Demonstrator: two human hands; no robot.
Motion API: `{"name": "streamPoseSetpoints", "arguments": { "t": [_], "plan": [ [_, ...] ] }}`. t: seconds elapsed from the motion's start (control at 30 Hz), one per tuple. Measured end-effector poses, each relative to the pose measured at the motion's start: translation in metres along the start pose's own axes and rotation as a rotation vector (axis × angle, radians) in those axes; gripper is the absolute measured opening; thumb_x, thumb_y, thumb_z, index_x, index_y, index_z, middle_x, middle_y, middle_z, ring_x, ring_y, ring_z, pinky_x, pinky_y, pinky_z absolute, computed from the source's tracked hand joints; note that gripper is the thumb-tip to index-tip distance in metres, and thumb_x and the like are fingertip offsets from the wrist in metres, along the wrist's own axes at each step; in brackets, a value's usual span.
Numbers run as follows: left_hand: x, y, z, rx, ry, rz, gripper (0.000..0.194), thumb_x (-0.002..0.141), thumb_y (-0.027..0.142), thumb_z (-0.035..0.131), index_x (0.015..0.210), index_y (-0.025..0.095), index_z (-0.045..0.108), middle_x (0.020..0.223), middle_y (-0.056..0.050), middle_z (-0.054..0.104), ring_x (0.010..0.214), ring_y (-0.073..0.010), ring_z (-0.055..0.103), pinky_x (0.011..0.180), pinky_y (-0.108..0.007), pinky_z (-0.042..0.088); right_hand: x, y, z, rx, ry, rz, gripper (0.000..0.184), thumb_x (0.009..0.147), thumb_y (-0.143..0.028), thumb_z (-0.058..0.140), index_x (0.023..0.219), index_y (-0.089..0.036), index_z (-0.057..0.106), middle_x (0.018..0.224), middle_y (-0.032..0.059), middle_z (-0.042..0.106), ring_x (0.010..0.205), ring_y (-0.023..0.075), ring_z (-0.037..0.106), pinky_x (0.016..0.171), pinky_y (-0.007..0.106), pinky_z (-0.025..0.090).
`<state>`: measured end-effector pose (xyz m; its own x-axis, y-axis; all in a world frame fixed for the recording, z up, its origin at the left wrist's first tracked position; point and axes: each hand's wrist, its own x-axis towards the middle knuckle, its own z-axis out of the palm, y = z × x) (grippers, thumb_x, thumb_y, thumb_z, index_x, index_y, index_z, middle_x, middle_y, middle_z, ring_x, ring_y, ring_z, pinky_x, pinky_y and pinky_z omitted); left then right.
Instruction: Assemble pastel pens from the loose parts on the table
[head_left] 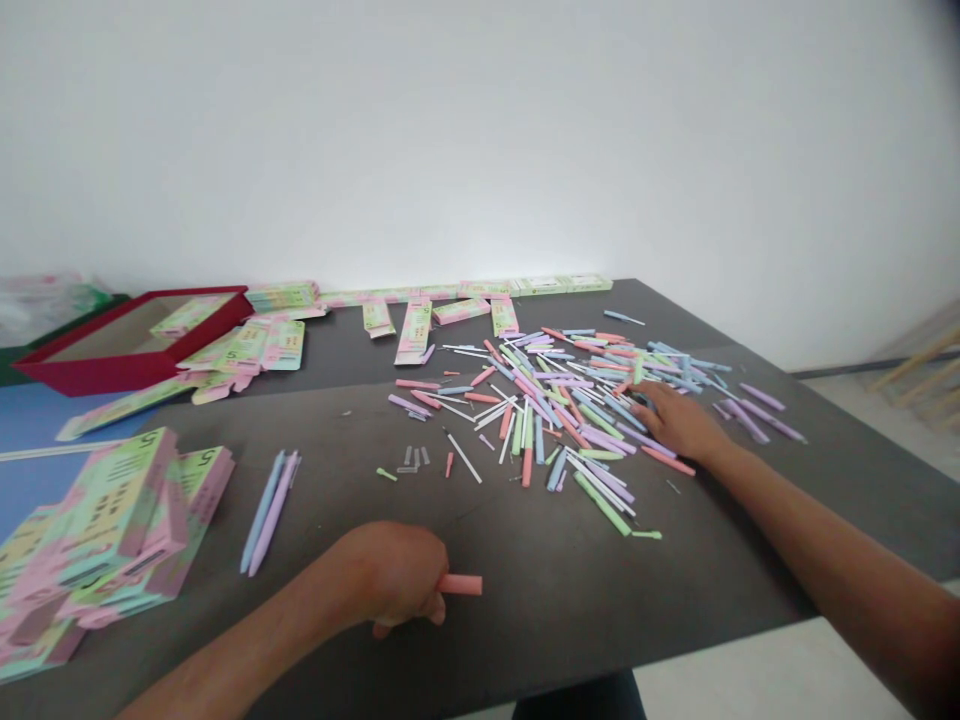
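My left hand (401, 575) is closed around a coral pen barrel (461, 584), whose end sticks out to the right above the near part of the table. Over at the right side of a loose pile of pen parts (555, 390), my right hand (675, 415) reaches in with its fingers bent together. What sits between those fingertips is hidden among the parts. Purple, blue, green and coral barrels and white refills make up the pile. A blue pen (262, 510) and a purple pen (274, 513) lie side by side left of my left hand.
Pastel pen boxes (112, 520) are stacked at the near left. Behind them stands a red tray (90, 375) beside flattened boxes (247, 350). More boxes (525, 288) line the wall. Small clear caps (412, 460) lie mid-table. The dark table (525, 620) has its near edge below my hands.
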<state>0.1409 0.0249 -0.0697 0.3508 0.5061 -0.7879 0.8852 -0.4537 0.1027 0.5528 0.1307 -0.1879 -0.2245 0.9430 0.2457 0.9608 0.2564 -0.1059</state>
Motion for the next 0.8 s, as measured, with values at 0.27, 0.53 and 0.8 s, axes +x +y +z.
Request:
{"name": "streamPoseSetpoints", "arguments": {
  "t": [0.27, 0.53, 0.8],
  "plan": [
    [0.002, -0.001, 0.002, 0.000, 0.017, -0.006, 0.013, 0.069, 0.022, 0.062, 0.076, 0.019, 0.072, 0.035, 0.006, 0.041, 0.039, -0.0159, 0.050, 0.039, -0.024, 0.026, 0.016, -0.035, -0.011, 0.155, 0.128, -0.056, 0.041, 0.091, -0.040, 0.038, 0.127, -0.024, 0.048, 0.125, 0.0115, 0.056, 0.120, 0.0285, 0.050, 0.101, 0.046, 0.040],
    [-0.003, 0.004, -0.004, 0.047, -0.004, -0.011, 0.015, 0.072, 0.023, 0.062, 0.081, 0.018, 0.073, 0.040, 0.002, 0.050, 0.045, -0.0173, 0.054, 0.039, -0.025, 0.024, -0.030, -0.090, -0.025, 0.130, -0.079, -0.210, 0.069, 0.084, -0.052, 0.049, 0.145, -0.031, 0.025, 0.148, 0.0108, 0.033, 0.134, 0.0326, 0.033, 0.105, 0.057, 0.030],
    [0.000, -0.001, 0.002, 0.006, 0.009, 0.005, 0.015, 0.069, 0.020, 0.061, 0.079, 0.020, 0.073, 0.042, 0.002, 0.055, 0.044, -0.0168, 0.054, 0.041, -0.024, 0.028, -0.014, -0.082, -0.010, 0.105, -0.041, -0.232, 0.043, 0.092, -0.039, 0.040, 0.132, -0.026, 0.046, 0.136, 0.0109, 0.050, 0.127, 0.0293, 0.044, 0.104, 0.054, 0.033]
  ]
}}
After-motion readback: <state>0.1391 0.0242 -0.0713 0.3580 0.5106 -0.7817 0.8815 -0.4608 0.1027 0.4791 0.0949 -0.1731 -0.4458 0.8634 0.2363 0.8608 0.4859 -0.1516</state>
